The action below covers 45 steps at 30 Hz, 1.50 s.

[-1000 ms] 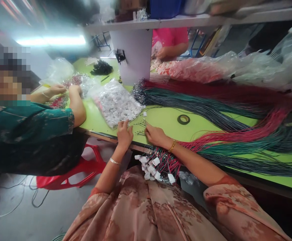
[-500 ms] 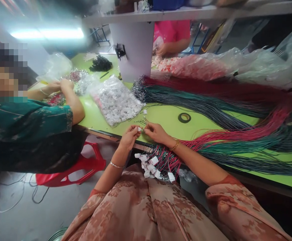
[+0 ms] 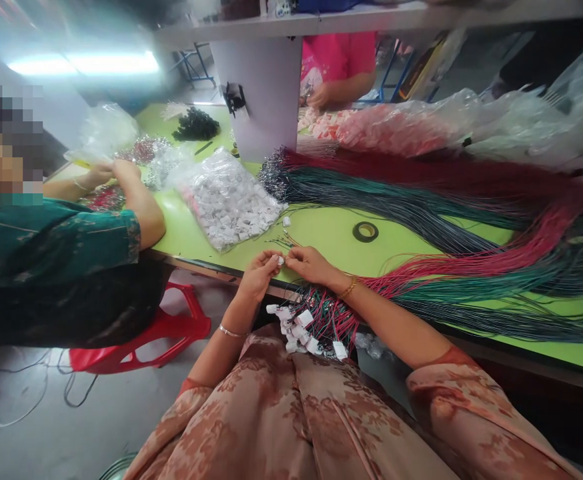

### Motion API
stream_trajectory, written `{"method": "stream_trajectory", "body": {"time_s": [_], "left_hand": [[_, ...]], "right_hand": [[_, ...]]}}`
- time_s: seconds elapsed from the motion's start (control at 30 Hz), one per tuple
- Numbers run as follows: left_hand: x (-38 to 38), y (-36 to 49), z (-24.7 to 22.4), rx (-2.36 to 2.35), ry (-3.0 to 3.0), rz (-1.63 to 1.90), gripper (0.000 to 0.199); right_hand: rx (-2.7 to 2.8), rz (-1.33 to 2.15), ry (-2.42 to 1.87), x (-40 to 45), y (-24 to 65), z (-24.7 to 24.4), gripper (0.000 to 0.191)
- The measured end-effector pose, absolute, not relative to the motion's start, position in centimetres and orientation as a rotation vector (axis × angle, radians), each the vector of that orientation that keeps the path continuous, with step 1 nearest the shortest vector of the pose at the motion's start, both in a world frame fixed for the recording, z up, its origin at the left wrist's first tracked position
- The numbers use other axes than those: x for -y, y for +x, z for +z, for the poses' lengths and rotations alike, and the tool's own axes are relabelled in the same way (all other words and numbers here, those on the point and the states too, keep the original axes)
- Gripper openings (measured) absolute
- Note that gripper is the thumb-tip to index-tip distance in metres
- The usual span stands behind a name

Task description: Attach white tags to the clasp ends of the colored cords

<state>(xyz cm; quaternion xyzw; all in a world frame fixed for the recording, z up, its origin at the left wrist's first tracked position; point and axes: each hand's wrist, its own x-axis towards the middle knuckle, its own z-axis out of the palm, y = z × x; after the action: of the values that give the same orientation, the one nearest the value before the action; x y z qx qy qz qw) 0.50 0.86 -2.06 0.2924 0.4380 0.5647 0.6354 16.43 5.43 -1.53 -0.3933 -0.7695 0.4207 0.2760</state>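
Between the fingers of my left hand (image 3: 259, 275) is a small white connector housing (image 3: 280, 261). My right hand (image 3: 310, 265) is closed in a pinch at the housing's right side, on a thin wire whose tip is hidden by the fingers. Just beyond both hands, several loose wire ends (image 3: 285, 240) lie on the green table. Below my right wrist, a bunch of wires with white connectors (image 3: 299, 328) on their ends hangs over the table edge at my lap. Long red, green and black wires (image 3: 421, 277) stretch away to the right.
A clear bag of white connectors (image 3: 234, 207) lies ahead, left of a black tape roll (image 3: 365, 231). A co-worker's arm (image 3: 144, 213) rests at the left, above a red stool (image 3: 171, 327). Another person (image 3: 339, 67) works behind a white partition (image 3: 259, 93).
My hands have drawn slightly closer together, with the right fingers now right against the white housing. The whole view has shifted a little.
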Motion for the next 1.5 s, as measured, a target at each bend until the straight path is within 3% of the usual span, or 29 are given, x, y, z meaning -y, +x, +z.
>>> {"method": "stream_trajectory", "body": {"time_s": [0.3,0.53,0.83,0.97,1.1,1.23,1.5], "left_hand": [[-0.3,1.5,-2.7,-1.164,0.7,1.372,0.033],[0.4,1.2,-2.3,-1.217,0.77,1.334,0.031],[0.6,0.3,-2.2,-1.25,0.802,1.268,0.033],[0.7,0.4,-2.4,-1.241,0.791,1.279,0.031],[0.6,0.7,-2.5,-1.202,0.783,1.292,0.028],[0.4,1.0,-2.6,-1.152,0.753,1.302,0.027],[0.0,1.8,-2.4,-0.945,0.48,1.346,0.022]], "right_hand": [[2.223,0.872,-1.089,-4.3,16.7,-1.1,0.013],[2.351,0.832,-1.138,-5.8,16.4,-0.4,0.019],[2.59,0.375,-1.547,-8.6,13.9,-0.1,0.026],[2.439,0.522,-1.433,-8.8,14.1,0.1,0.021],[2.103,0.954,-1.191,-9.3,13.5,1.6,0.01],[1.82,1.306,-0.974,-8.8,13.1,3.0,0.018],[1.828,1.208,-1.078,-5.9,16.7,1.5,0.017]]}}
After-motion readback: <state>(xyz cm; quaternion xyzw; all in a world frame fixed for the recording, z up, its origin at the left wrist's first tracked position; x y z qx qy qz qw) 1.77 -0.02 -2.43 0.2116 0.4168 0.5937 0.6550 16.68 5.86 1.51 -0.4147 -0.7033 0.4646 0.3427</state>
